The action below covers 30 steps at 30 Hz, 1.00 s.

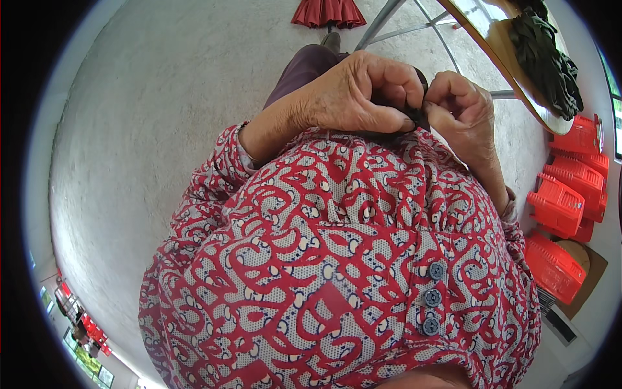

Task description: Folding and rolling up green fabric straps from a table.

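Close in front of my waist, both hands are raised and nearly touching. My left hand (364, 92) has its fingers curled and its thumb pressed down on a piece of dark cloth (419, 116). On the other side, my right hand (459, 109) pinches the edge of the same cloth between thumb and bent fingers. Most of the cloth is hidden behind the hands and the front of my red-and-grey patterned shirt (330, 233). Whether anything small sits between the fingertips cannot be made out.
A wood-edged table (486, 46) on metal legs stands ahead to the right, with crumpled dark green cloth (544, 63) on it. Red plastic chairs (559, 199) are stacked along the right wall. A red pleated fabric item (328, 13) is ahead on the concrete floor (131, 121).
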Tool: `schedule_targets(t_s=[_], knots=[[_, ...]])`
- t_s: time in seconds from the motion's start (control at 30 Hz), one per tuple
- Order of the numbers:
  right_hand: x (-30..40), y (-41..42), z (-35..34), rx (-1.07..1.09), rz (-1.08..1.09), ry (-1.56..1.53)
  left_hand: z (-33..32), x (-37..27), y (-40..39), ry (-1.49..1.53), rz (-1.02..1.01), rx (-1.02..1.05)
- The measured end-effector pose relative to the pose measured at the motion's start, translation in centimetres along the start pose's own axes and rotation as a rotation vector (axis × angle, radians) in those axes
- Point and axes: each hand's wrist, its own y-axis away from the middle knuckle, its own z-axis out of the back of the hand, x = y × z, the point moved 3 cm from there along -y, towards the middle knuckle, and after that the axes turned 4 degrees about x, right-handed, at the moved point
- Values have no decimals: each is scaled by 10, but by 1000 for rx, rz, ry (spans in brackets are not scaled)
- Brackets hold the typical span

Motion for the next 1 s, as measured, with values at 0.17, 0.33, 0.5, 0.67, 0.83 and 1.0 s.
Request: schedule_targets(t_s=[0.17, 0.33, 0.5, 0.67, 0.83, 1.0], knots=[[-3, 2, 0, -8, 25, -17, 0, 2, -3, 10, 18, 74], [-7, 3, 1, 21, -49, -113, 5, 2, -3, -70, 11, 75], [0, 6, 5, -9, -91, -346, 4, -8, 1, -87, -60, -40], [10, 7, 20, -86, -4, -153, -4, -25, -13, -191, 45, -78], [18, 14, 20, -195, 276, 240, -9, -19, -25, -417, 597, 17], [27, 19, 20, -242, 531, 447, -15, -16, -30, -255, 210, -74]])
